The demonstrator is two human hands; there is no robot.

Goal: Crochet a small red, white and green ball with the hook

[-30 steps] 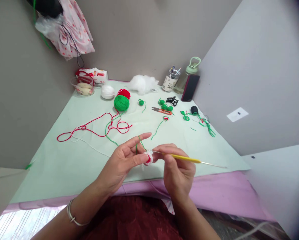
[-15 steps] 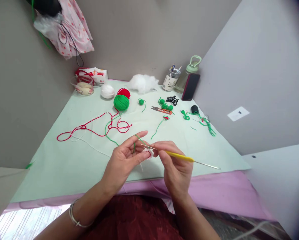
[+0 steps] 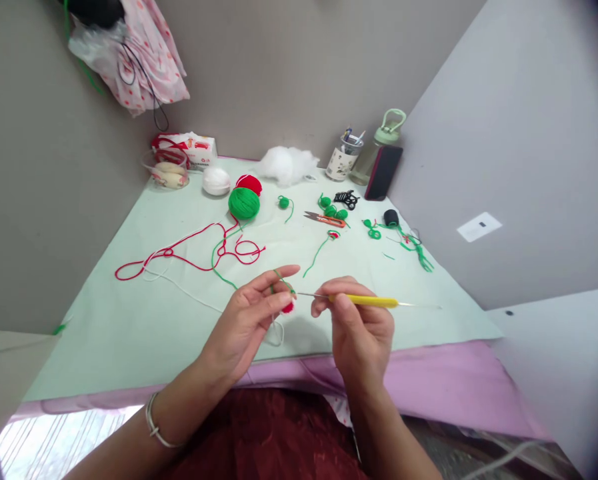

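My left hand [image 3: 251, 317] pinches a small red and white crochet piece [image 3: 289, 306] between thumb and fingers, with green yarn [image 3: 281, 279] looped over the raised forefinger. My right hand [image 3: 356, 327] grips a yellow-handled crochet hook [image 3: 363, 301], held nearly level, its metal tip pointing left at the piece. Both hands hover above the near edge of the pale green table mat [image 3: 129, 320]. The green strand runs back across the mat toward a green yarn ball [image 3: 243, 203].
A red yarn ball [image 3: 249, 183], white yarn ball [image 3: 215, 181], stuffing [image 3: 287, 163], orange snips [image 3: 323, 219], small green crochet pieces [image 3: 331, 208], a black hair clip [image 3: 345, 198], pen cup [image 3: 343, 160], bottle [image 3: 379, 143] and phone [image 3: 383, 173] lie farther back. Loose red yarn [image 3: 189, 250] trails left.
The hook pulled right, out of the piece, and now lies more level. The piece turned so its red side shows. My left forefinger stays raised with the green yarn over it.
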